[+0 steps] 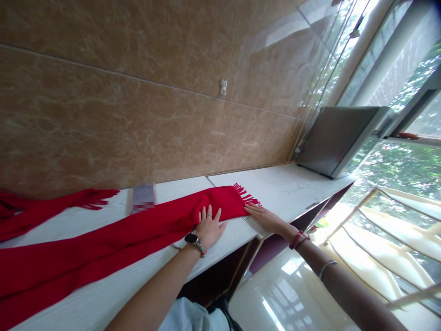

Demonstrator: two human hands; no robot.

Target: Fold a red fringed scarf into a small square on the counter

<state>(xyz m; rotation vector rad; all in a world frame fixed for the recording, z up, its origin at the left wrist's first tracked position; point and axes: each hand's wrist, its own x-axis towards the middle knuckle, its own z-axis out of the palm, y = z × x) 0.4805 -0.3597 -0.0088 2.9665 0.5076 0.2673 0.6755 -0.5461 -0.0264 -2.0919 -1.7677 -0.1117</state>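
Observation:
A long red scarf lies stretched along the white countertop, running off the left edge of the view. Its fringe is at the right end. My left hand rests flat on the scarf's near edge, fingers spread. Near the fringed end, my right hand touches the scarf's corner with its fingers stretched out. Neither hand grips the cloth. Farther left and closer to the wall is another fringed red length; whether it belongs to the same scarf I cannot tell.
A small flat packet or card, blurred, lies behind the scarf. A grey box-shaped appliance stands at the counter's right end by the window. A brown tiled wall backs the counter. At right is a pale rack.

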